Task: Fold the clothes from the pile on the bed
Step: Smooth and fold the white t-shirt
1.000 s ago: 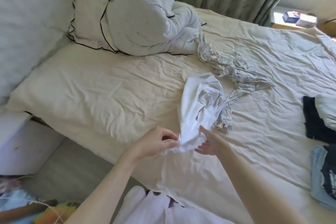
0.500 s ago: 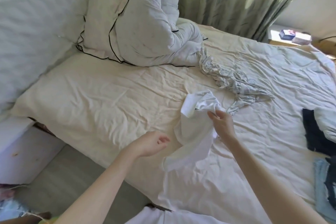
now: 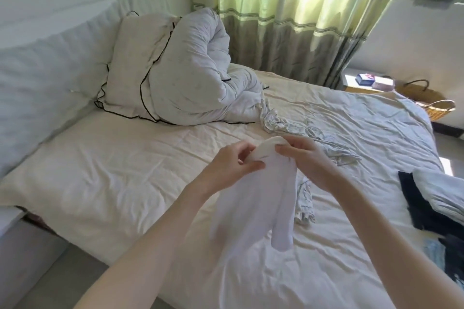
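Both hands are holding one white garment (image 3: 253, 198) up above the bed (image 3: 105, 163). The left hand (image 3: 231, 165) is pinching the upper edge of the cloth between thumb and curled fingers. The right hand (image 3: 306, 160) is gripping the same edge just beside it, fingers curled around a rounded fold of fabric. The two grips are sitting close together at the top of the garment, and the rest of the cloth is hanging below them.

The garment is hanging in two soft lobes: a broad, slightly blurred panel under the left hand and a narrower tube-like part under the right hand, ending in a rounded tip. The fabric is appearing thin, smooth and plain white.

The bed is wearing a cream sheet, heavily creased. A grey-white patterned garment (image 3: 296, 130) with a ruffled edge is lying crumpled on the sheet behind and to the right of the hands. A dark garment (image 3: 414, 198) and a pale grey one (image 3: 442, 193) are lying at the right edge, touching each other. A puffy white duvet (image 3: 200, 78) is standing bundled against a pillow (image 3: 133, 65) trimmed with black piping. Green-and-grey curtains (image 3: 288, 20) are hanging behind, and a woven basket (image 3: 437, 108) is sitting past the far corner.
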### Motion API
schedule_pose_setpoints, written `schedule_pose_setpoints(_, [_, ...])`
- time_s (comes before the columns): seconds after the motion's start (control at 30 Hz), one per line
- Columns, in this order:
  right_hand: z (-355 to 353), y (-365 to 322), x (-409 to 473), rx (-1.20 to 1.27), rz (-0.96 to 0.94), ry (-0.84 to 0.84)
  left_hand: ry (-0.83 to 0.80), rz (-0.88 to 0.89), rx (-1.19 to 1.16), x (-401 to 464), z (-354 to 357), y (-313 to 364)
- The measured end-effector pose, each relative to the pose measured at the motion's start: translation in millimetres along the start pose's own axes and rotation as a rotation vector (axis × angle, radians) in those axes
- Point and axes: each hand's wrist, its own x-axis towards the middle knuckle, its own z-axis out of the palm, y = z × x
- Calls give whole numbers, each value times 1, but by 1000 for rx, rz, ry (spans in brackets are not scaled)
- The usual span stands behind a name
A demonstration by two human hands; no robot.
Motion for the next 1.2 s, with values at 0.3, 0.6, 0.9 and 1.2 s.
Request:
schedule_pose_setpoints(0.3, [40,-13,21,-227,73,-234,392,141,377,-40,-10,-17])
schedule_pose_setpoints(0.6, [49,-59,53,-250,-177,-235,156,-74,-146,-58,-50,-3])
schedule_pose_setpoints(0.9, [45,-129,83,-99,-407,-208,171,13,155,-49,-109,26])
schedule_pose_setpoints(1.2, [67,-87,123,-480,-250,-163,487,85,431,-58,-114,34])
